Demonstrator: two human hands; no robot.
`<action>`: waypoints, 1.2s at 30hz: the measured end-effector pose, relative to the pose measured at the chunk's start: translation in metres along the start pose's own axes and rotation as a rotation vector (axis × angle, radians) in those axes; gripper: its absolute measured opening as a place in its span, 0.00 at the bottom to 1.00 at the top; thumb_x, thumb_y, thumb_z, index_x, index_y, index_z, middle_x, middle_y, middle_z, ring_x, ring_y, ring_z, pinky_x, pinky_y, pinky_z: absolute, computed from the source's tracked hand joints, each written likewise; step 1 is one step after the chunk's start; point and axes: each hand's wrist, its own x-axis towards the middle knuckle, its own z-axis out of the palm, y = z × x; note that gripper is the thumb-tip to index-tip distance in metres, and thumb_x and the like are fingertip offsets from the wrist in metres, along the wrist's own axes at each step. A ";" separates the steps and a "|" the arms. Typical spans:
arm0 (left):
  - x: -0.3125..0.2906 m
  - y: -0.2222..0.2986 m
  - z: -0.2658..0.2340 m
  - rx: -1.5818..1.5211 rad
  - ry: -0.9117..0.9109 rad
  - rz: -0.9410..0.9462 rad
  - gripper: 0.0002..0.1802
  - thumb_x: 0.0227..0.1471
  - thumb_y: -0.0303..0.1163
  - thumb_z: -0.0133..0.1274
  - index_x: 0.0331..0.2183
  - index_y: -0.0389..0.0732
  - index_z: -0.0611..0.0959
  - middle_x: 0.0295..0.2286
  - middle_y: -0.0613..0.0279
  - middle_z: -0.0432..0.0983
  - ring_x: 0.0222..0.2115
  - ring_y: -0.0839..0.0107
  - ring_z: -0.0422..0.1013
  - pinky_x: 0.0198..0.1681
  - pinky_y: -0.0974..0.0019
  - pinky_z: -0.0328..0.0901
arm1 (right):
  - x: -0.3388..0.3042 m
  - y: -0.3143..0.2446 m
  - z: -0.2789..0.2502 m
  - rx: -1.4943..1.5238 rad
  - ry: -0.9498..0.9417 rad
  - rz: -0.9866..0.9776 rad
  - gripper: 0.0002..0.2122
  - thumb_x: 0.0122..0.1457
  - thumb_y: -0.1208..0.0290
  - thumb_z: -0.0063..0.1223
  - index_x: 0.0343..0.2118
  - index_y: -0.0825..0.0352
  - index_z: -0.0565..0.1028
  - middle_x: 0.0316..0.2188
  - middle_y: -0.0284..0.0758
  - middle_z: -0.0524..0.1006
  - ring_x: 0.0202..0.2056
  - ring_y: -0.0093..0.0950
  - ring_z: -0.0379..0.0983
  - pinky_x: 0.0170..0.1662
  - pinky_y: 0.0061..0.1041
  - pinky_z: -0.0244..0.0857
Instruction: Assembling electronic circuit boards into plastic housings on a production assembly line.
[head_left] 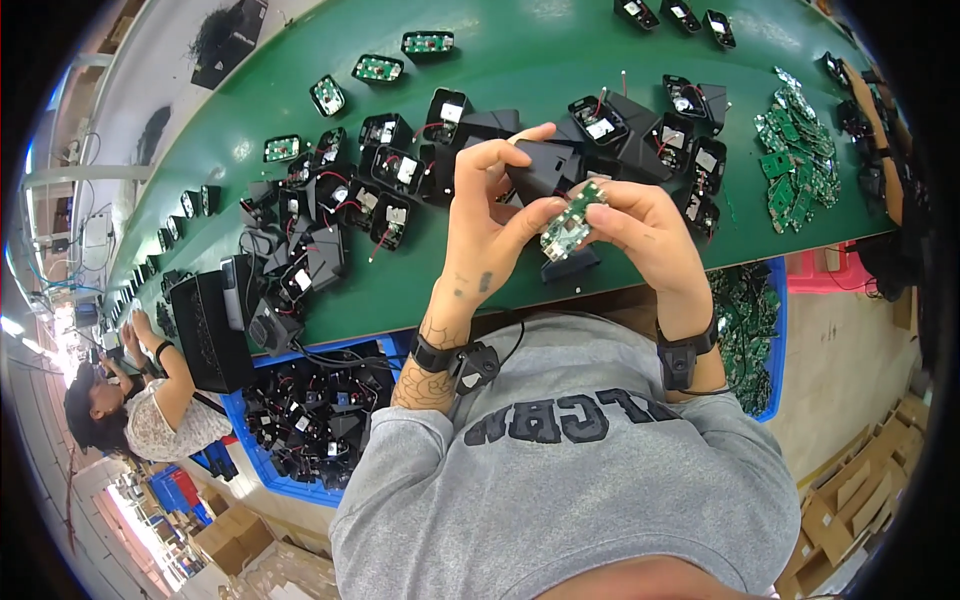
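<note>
My left hand grips a small black plastic housing between bent fingers and thumb, above the table's near edge. In my right hand a green circuit board is pinched between thumb and fingers, tilted, with white and metal parts on its face. The board sits just in front of the housing, and my left thumb reaches its edge. Whether board and housing are joined by a wire is hidden. Beyond my hands lie open black housings with red wires and white parts inside.
On the green table, loose circuit boards are heaped at right. Housings with boards stand far left. Blue bins of black parts and boards flank me below the edge. A black box and a co-worker are at left.
</note>
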 end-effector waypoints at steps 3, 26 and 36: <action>-0.010 -0.003 0.001 -0.101 -0.029 -0.016 0.27 0.53 0.21 0.54 0.49 0.44 0.59 0.51 0.43 0.65 0.37 0.70 0.72 0.27 0.74 0.74 | -0.003 -0.009 0.001 -0.058 -0.031 -0.024 0.13 0.61 0.70 0.49 0.40 0.77 0.75 0.34 0.38 0.77 0.34 0.25 0.76 0.37 0.21 0.71; -0.024 0.017 0.012 -0.409 0.161 -0.501 0.20 0.63 0.48 0.39 0.50 0.45 0.68 0.37 0.57 0.76 0.24 0.77 0.74 0.15 0.77 0.67 | -0.008 -0.007 0.021 -0.051 0.275 -0.184 0.12 0.51 0.84 0.60 0.40 0.72 0.74 0.31 0.37 0.79 0.29 0.22 0.77 0.31 0.18 0.73; -0.025 0.015 0.011 -0.431 0.139 -0.498 0.20 0.63 0.47 0.41 0.50 0.45 0.67 0.35 0.58 0.75 0.24 0.78 0.74 0.15 0.77 0.67 | -0.002 0.001 0.021 -0.061 0.292 -0.243 0.11 0.52 0.83 0.59 0.40 0.73 0.75 0.31 0.37 0.79 0.29 0.22 0.77 0.32 0.18 0.72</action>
